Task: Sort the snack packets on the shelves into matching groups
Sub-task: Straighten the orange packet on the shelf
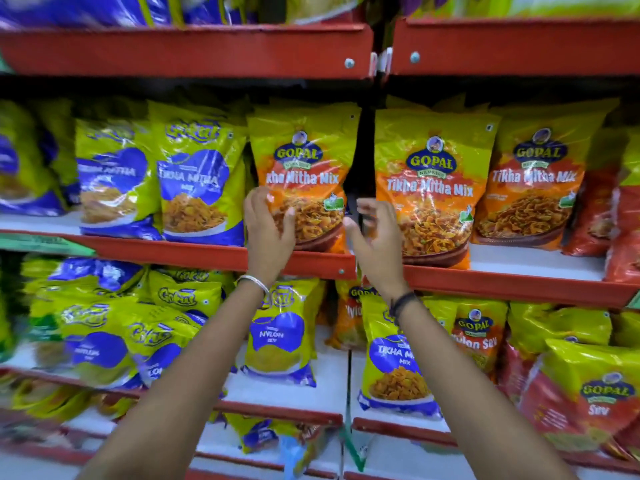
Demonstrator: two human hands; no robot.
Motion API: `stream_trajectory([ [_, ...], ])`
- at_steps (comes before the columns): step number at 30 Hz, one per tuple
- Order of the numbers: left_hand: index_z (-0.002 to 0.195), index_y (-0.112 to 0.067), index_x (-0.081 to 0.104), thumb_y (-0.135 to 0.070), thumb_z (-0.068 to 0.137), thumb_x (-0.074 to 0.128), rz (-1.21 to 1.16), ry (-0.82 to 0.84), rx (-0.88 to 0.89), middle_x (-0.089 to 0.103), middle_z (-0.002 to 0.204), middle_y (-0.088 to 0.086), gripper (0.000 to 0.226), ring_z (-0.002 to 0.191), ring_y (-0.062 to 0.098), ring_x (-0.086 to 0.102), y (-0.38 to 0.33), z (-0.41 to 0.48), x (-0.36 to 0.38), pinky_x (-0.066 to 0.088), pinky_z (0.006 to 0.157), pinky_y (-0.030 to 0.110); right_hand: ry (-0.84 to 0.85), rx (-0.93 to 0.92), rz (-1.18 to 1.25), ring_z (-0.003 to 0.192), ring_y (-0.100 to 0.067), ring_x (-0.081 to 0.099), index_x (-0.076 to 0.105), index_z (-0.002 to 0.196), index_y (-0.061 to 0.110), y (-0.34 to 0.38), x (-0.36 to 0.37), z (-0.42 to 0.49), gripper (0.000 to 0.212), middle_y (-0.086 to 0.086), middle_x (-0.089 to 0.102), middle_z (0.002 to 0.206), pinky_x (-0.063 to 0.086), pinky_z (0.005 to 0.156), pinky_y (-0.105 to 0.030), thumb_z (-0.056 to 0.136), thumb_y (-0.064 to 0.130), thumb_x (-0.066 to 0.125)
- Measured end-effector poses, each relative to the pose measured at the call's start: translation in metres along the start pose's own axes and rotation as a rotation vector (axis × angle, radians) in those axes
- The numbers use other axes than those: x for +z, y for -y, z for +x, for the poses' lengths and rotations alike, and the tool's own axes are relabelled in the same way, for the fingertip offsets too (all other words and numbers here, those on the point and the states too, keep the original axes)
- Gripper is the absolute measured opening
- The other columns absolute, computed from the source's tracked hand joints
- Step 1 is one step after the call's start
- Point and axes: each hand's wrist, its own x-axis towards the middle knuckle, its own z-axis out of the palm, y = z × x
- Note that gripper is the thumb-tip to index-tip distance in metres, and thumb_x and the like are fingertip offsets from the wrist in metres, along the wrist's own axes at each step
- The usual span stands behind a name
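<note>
An orange and yellow Gopal Tikha Mitha Mix packet [304, 161] stands upright on the middle shelf [214, 252]. My left hand [268, 233] lies flat against its lower left side, fingers spread. My right hand [375, 237] hovers just right of that packet, fingers curled and apart, holding nothing, in front of the dark gap between two shelf units. Two more orange Tikha Mitha Mix packets [427, 188] stand to the right. Blue and yellow Tikha Mitha Mix packets [197, 181] stand to the left.
Red packets [595, 216] stand at the far right of the middle shelf. The lower shelf [332, 386] holds mixed blue Nylon Sev [280, 334], blue Tikha Mitha Mix [394, 362], orange Nylon Sev [476, 337] and red Sev packets [595, 400]. A red top shelf edge [187, 50] hangs above.
</note>
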Motion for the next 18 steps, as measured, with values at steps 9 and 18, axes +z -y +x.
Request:
stream_trajectory([
  [9, 0.120, -0.013, 0.048, -0.035, 0.082, 0.070, -0.357, 0.406, -0.482, 0.062, 0.117, 0.005, 0.050, 0.113, 0.026, 0.060, 0.045, 0.033, -0.017, 0.049, 0.097, 0.043, 0.207, 0.326, -0.091, 0.117, -0.025, 0.058, 0.048, 0.133, 0.010, -0.017, 0.043, 0.025, 0.062, -0.008, 0.063, 0.126, 0.039, 0.083, -0.024, 0.082, 0.039, 0.070],
  [18, 0.127, -0.014, 0.043, -0.023, 0.069, 0.076, -0.586, 0.167, -0.217, 0.061, 0.113, -0.009, 0.067, 0.102, -0.002, 0.062, 0.011, -0.013, -0.038, 0.051, 0.084, 0.015, -0.026, 0.194, 0.222, 0.117, -0.009, 0.059, 0.049, 0.129, 0.025, 0.002, 0.025, -0.011, 0.060, 0.007, 0.062, 0.123, 0.048, 0.100, -0.032, 0.077, 0.017, 0.077],
])
